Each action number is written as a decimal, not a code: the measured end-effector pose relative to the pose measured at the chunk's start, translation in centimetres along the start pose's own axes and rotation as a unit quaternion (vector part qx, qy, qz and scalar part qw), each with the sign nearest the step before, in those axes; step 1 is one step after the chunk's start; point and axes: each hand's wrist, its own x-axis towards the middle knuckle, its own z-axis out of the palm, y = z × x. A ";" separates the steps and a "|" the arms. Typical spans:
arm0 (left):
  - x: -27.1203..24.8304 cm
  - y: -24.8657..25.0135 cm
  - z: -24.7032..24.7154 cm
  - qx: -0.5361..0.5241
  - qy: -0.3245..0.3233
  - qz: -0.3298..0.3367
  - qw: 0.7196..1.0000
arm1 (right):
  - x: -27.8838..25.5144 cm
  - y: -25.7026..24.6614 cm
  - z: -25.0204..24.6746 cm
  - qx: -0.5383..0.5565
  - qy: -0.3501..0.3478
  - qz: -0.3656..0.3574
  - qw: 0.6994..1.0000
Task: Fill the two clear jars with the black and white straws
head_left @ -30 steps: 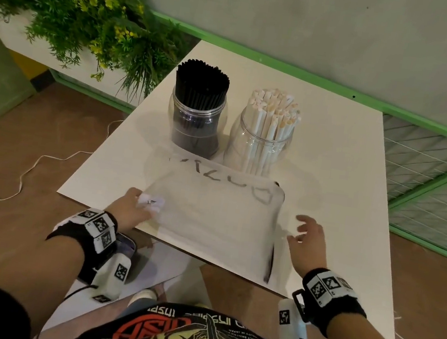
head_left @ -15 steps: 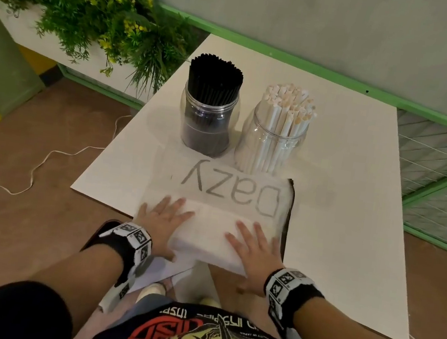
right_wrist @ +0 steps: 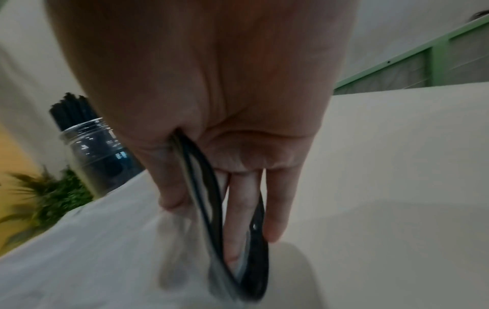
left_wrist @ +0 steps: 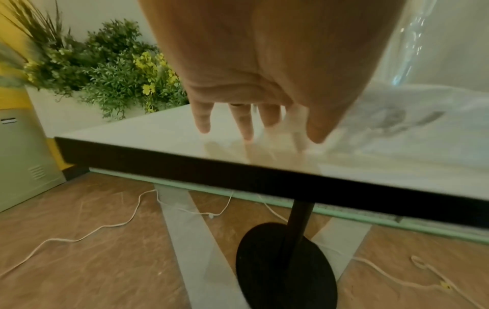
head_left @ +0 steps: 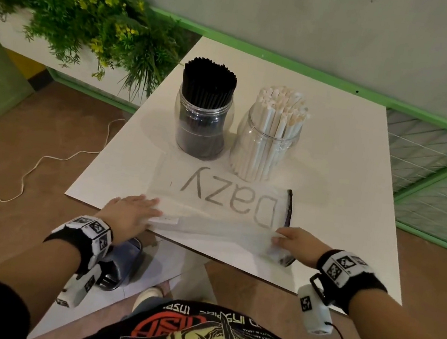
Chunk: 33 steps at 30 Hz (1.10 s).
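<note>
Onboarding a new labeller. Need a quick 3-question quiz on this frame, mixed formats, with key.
1. True or false: the black straws and the white straws share one jar.
2. Which hand pinches the bag's black zip edge? A) left hand B) right hand C) neither
3. Fill in: the clear bag on the table reads "____".

Key:
1. False. Each colour has its own jar.
2. B. The left hand lies flat on the bag's other end.
3. Dazy.
</note>
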 end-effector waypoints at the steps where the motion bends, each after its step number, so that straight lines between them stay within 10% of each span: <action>1: 0.1 -0.1 -0.5 -0.045 0.025 -0.019 0.998 | 0.2 0.5 -0.5 0.004 -0.001 0.010 1.000; 7: 0.8 0.5 -2.4 -0.319 0.121 -0.089 0.936 | -0.1 1.9 -2.0 0.247 0.046 0.035 0.967; 13: 2.9 1.2 -1.1 -0.317 0.148 -0.190 0.917 | -0.4 0.7 -2.1 0.538 0.123 -0.018 0.833; 21: 3.5 1.2 -0.4 -0.278 0.143 -0.246 0.917 | 1.0 -0.2 0.1 0.214 0.225 -0.067 0.948; 29: 3.4 0.6 0.2 -0.201 0.098 -0.282 0.933 | 2.4 -0.9 -0.8 0.217 0.324 0.031 0.920; 33: 3.1 0.3 0.2 -0.191 0.079 -0.298 0.932 | 0.3 -2.8 -0.5 0.055 0.500 -0.176 0.846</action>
